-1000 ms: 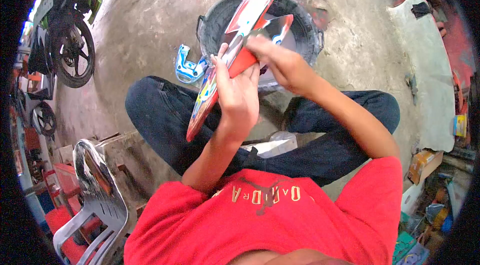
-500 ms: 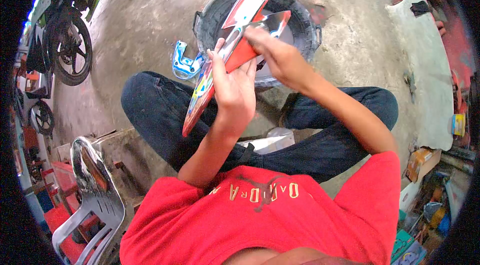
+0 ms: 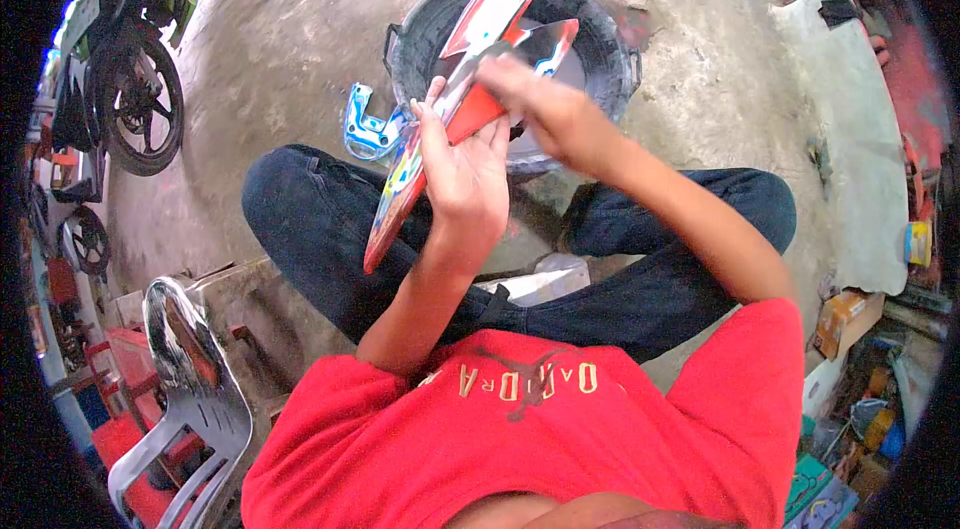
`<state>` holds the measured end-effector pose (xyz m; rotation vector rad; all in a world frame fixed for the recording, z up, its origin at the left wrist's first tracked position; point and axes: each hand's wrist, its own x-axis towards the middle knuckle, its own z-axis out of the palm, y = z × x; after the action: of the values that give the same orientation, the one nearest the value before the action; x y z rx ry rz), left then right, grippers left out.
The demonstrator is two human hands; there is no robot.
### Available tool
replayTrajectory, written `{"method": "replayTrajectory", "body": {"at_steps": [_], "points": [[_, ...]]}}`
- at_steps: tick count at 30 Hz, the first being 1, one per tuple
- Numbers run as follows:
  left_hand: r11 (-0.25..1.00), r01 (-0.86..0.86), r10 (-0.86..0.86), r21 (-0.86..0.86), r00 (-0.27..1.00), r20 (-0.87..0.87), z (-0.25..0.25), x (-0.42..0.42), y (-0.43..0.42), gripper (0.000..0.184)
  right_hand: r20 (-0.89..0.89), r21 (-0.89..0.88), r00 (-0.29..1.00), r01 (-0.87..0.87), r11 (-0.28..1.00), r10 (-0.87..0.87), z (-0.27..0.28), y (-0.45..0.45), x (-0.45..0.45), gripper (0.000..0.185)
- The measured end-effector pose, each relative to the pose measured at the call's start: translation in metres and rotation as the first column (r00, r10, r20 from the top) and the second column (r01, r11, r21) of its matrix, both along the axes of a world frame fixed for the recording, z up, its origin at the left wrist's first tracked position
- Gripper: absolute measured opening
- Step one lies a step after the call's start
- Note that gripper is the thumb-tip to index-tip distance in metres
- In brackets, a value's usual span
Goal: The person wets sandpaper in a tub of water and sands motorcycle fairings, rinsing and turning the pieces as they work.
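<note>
A long red and white motorcycle fairing panel [image 3: 503,7] with blue and yellow patches lies slantwise over a black basin [image 3: 612,54]. My left hand [image 3: 463,167] grips it from below, thumb along the left edge and fingers at the right underside. On the panel's upper face rest the bent fingers of my right hand [image 3: 565,119], smeared by motion. A dark grey patch shows at those fingertips; whether it is a sheet or pad I cannot make out. Left of the basin, a smaller blue and white panel piece [image 3: 368,137] sits on the floor.
My crossed legs [image 3: 330,229] are close below the basin. A motorcycle wheel [image 3: 145,99] stands at the left, with a grey plastic chair [image 3: 205,399] lower down. Along the right lie a pale slab [image 3: 855,159], a cardboard box [image 3: 845,324] and clutter.
My right hand has shifted slightly left and down along the panel, and the grey patch now shows by its fingertips. The left hand keeps its hold; the panel has barely moved.
</note>
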<state>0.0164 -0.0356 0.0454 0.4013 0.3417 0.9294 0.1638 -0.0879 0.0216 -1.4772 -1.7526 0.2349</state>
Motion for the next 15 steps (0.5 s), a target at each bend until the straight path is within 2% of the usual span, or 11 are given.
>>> {"method": "replayTrajectory", "body": {"at_steps": [1,2,5,6,7,9,10,11,13,15], "points": [[1.000,-0.005,0.005,-0.009,1.000,-0.014,0.001,0.000,-0.001,0.047,-0.116,-0.065,0.985,0.120,0.991,-0.127,-0.010,0.005,0.009,0.054],[1.000,-0.008,0.008,-0.018,1.000,-0.025,0.002,0.000,-0.001,0.047,0.030,-0.063,0.974,0.226,0.972,-0.225,-0.019,0.009,0.019,0.056],[0.999,0.009,-0.010,-0.046,0.999,-0.042,-0.003,-0.002,0.005,0.046,0.243,0.025,0.970,-0.004,1.000,-0.002,0.003,-0.002,-0.005,0.057],[0.998,0.017,-0.020,-0.056,0.999,-0.045,-0.004,-0.002,0.006,0.046,0.198,0.072,0.971,-0.150,0.986,0.133,0.016,-0.005,-0.016,0.058],[0.997,0.008,-0.012,-0.081,0.999,-0.042,-0.003,0.000,0.006,0.046,0.193,0.066,0.964,-0.198,0.978,0.182,0.023,-0.006,-0.022,0.058],[0.992,-0.004,-0.002,-0.127,0.999,-0.041,0.003,0.001,0.003,0.046,0.170,0.084,0.985,-0.057,0.995,0.042,-0.002,0.000,-0.004,0.056],[0.995,-0.022,0.019,-0.093,0.999,-0.037,0.003,0.002,0.002,0.047,0.037,0.030,0.999,0.024,0.999,-0.025,-0.009,0.008,0.009,0.051],[0.995,-0.026,0.022,-0.096,0.999,-0.048,0.004,0.002,0.001,0.047,0.012,-0.064,0.984,0.176,0.982,-0.175,-0.016,0.009,0.018,0.048],[0.994,-0.036,0.029,-0.107,0.997,-0.065,0.007,0.003,0.000,0.047,0.117,-0.076,0.984,0.143,0.987,-0.134,-0.003,0.007,0.012,0.049],[0.998,-0.007,0.002,-0.063,0.997,-0.083,0.000,0.000,0.003,0.048,0.197,0.071,0.979,-0.069,0.995,0.054,0.015,-0.001,-0.013,0.050]]}}
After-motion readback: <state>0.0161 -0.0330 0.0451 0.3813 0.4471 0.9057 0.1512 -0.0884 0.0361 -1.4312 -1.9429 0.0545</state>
